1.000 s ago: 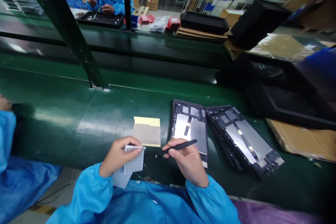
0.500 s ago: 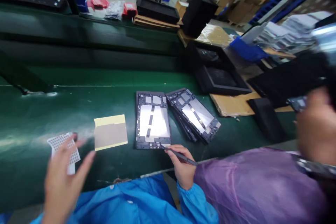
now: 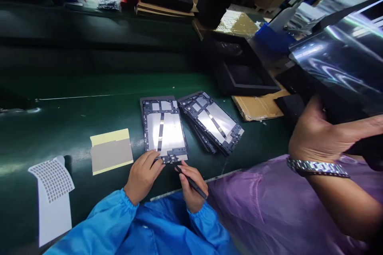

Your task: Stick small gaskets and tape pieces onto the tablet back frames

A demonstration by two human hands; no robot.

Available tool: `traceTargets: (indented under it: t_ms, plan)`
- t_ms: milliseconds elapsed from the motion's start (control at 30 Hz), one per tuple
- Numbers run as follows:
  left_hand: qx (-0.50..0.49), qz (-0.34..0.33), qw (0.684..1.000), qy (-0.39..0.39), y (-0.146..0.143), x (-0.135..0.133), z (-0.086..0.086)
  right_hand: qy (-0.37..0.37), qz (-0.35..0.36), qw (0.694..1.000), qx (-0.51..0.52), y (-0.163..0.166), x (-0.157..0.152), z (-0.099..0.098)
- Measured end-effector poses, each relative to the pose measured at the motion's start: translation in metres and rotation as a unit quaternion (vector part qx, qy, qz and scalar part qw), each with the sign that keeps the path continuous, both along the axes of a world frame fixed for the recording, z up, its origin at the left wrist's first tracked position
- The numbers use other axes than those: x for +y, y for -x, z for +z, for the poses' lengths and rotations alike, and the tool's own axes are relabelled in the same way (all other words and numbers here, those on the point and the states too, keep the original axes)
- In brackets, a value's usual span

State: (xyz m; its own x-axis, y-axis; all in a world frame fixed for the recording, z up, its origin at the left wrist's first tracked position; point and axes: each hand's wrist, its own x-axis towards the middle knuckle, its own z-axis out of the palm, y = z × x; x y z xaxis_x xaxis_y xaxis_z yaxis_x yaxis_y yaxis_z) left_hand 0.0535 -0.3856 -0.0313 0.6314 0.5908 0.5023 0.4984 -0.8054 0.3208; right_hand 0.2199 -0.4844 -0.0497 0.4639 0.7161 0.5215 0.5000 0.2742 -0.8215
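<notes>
On the green bench (image 3: 74,111), a dark panel (image 3: 163,127) lies flat with its silvery inner side up. It sits right at the near edge, so both hands can meet over its closest end without stretching. The left hand (image 3: 143,175) is flat, fingers together and extended, with the fingertips resting on the panel's near left corner; this looks like a steadying touch that keeps the panel from sliding on the smooth surface. The right hand (image 3: 194,196) is curled around a black stick (image 3: 191,183), pinched like a pen between thumb and fingers. The tip points at the panel's near edge, just beside the left fingertips, a grip suited to fine, small contact. Touching the panel on its right, a stack of panels (image 3: 212,121) is fanned at an angle, close enough to draw from. To the left sit a yellow-edged card (image 3: 110,151) and, farther off, a dotted sheet (image 3: 52,179) whose paper tail hangs toward the bench edge; both lie apart from the hands. At the right, another person's hand (image 3: 317,135), with a metal watch (image 3: 317,166) on the wrist, grips something dark that cannot be made out. A black tray (image 3: 242,75) and cardboard (image 3: 257,105) lie behind the stack.
</notes>
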Motion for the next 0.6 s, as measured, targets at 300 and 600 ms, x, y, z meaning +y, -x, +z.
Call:
traceTargets:
  t_ms: [300,600]
  plan:
    - [-0.042,-0.062,0.997,-0.002,0.006,-0.0005,-0.0034,-0.014,0.018,0.997,-0.068,0.0095,0.0022,0.0004]
    - [-0.031,-0.066,0.997,0.008,0.006,-0.0005,-0.0031,-0.013,0.017,0.996,-0.089,0.0098,0.0029,-0.0025]
